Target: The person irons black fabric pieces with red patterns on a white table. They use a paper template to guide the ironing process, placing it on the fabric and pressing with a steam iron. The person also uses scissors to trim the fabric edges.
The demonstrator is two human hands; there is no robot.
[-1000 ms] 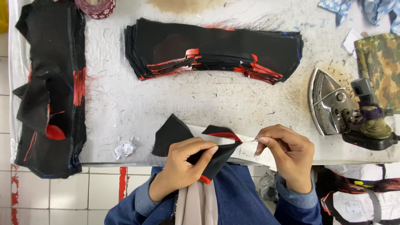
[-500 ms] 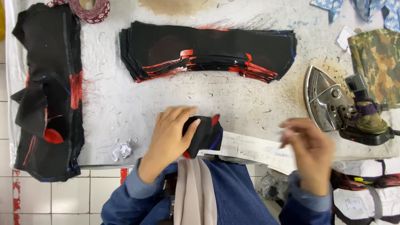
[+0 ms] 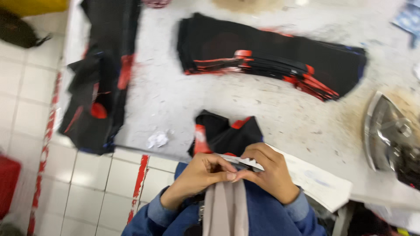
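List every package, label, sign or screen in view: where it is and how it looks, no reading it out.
White strip: a narrow label-like band pinched between the left hand and right hand, against the black and red fabric piece at the table's near edge.
White sheet: flat, rectangular, faint grey marks, at the table edge by the right hand.
No packages, signs or screens show.

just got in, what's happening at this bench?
A person in a blue denim jacket has both hands together at the table edge, left hand and right hand pinching a black fabric piece with red trim. A long stack of similar black-and-red pieces lies further back, another pile at the left, and a metal iron lies at the right.
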